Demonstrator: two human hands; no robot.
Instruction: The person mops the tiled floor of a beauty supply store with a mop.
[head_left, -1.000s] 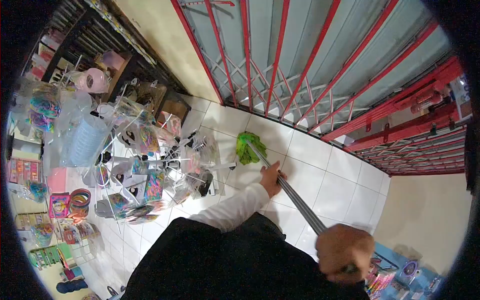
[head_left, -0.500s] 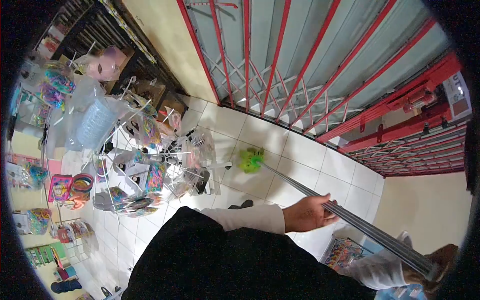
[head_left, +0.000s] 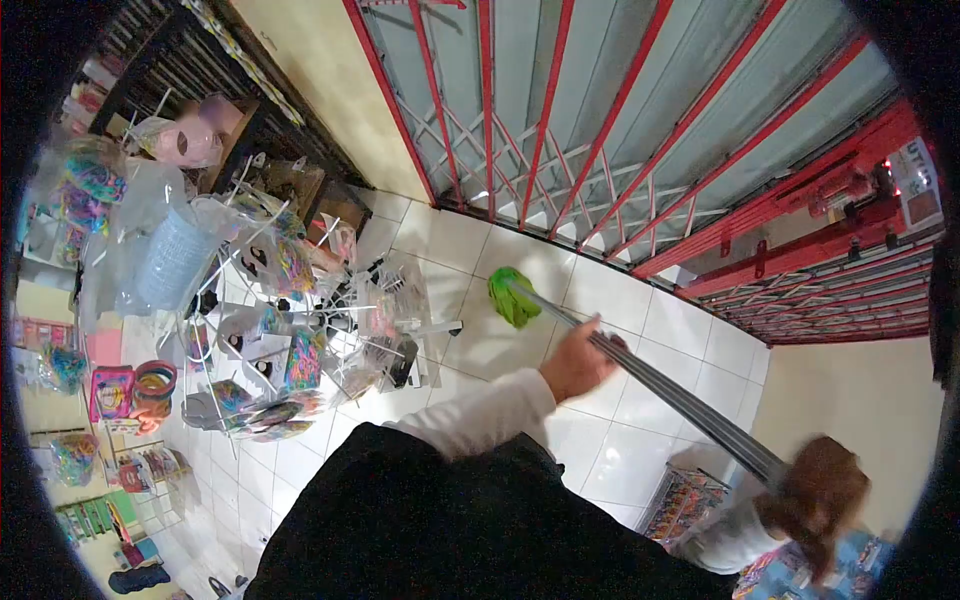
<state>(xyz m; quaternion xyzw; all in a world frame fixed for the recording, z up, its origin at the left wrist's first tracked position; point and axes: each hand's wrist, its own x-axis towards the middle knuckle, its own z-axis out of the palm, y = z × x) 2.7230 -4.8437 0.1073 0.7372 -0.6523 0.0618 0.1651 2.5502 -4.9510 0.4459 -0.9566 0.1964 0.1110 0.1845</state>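
A mop with a grey pole (head_left: 690, 408) slants from the lower right to the floor. Its bright green head (head_left: 514, 297) lies on the white tiles near the red gate. Around the middle of the pole, my left hand (head_left: 580, 362) is closed, palm partly showing. My right hand (head_left: 822, 490), smeared by motion, is closed at the pole's upper end at the lower right. White cuffs show at both wrists below dark clothing.
A red folding gate (head_left: 545, 150) stands along the far side of the tiled floor (head_left: 640, 305). On the left, a wire display rack (head_left: 325, 325) holds several bagged goods. A small rack of packets (head_left: 685, 500) stands at the lower right, close to my right arm.
The pole has swung up and left with both hands gripping it. The green head has shifted slightly, and its strands now look bunched. The view has moved a little.
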